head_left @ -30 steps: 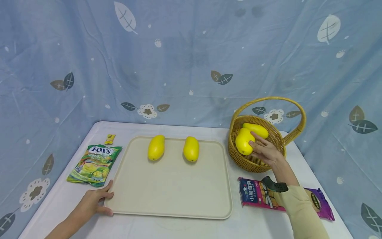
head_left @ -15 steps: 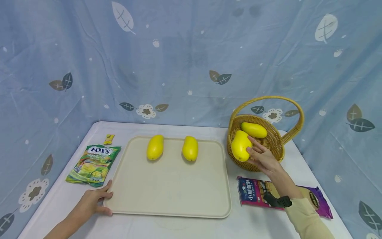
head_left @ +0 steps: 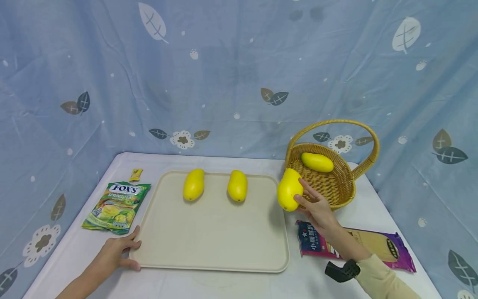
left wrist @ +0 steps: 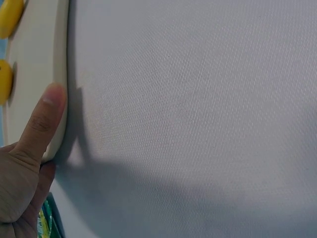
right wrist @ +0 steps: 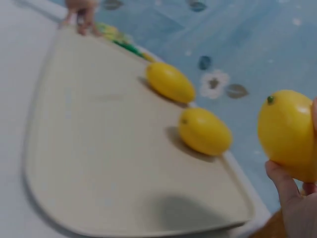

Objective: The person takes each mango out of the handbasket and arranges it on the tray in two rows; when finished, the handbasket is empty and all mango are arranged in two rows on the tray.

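Observation:
In the head view my right hand holds a yellow mango, thumb and fingers around its right side. The mango is raised between the wicker basket and the right edge of the beige tray. A small green stem spot shows on this mango in the right wrist view. Another mango lies inside the basket. Two mangoes rest along the tray's far side, a left one and a right one. My left hand grips the tray's near left corner, thumb along its front edge.
Left of the tray lie a green FOX'S candy bag and a small yellow wrapped candy. A long purple and pink snack packet lies under my right forearm. The basket's tall handle arches above it. A blue curtain hangs behind.
My right hand has lifted the mango out of the basket and carried it left and nearer, toward the tray's right edge. The left hand stays at the tray corner.

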A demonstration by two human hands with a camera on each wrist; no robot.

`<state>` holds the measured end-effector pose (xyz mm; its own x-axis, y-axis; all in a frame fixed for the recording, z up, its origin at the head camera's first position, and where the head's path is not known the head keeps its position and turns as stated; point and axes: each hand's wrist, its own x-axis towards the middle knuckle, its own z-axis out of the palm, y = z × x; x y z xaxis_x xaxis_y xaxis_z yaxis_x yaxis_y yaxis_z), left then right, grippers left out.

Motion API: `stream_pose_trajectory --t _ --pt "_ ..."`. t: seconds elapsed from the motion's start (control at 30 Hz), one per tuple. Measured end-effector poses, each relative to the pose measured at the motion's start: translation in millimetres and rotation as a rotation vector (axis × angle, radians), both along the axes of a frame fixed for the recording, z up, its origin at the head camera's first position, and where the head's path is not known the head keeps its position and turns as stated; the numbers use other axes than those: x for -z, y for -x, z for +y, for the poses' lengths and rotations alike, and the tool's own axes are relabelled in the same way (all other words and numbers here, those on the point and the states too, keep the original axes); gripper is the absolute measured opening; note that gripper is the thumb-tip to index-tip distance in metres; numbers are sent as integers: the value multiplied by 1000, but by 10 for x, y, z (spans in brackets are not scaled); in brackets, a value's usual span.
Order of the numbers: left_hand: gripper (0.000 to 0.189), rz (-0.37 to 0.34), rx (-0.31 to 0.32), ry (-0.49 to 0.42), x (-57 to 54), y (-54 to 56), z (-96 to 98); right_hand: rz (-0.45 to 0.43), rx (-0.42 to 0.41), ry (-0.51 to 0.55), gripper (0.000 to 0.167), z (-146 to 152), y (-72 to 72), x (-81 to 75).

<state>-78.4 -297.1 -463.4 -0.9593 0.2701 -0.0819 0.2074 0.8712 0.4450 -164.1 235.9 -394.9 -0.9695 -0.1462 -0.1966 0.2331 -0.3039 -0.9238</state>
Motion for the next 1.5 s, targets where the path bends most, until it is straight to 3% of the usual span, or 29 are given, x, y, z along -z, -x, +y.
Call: stream_pose_trajectory --t 0.2,0.47,0.67,0.97,1.23,1.5 --pt "75 13 2 -2 0 -9 -12 18 -39 -99 62 -136 -106 109" --pt "73 34 2 -8 1 -7 -18 -42 -50 -159 65 -309 -251 257" --pt "72 37 9 -10 10 -8 -23 -97 -13 -194 64 -482 -384 412" --pt "73 -26 -12 3 -24 2 -32 -138 -5 -110 64 -748 -604 585" --pt "71 40 14 2 -13 -2 -12 -129 -30 -107 63 -969 -645 678" --pt "71 53 23 -11 5 5 9 -108 -126 -48 65 -1207 -630 647"
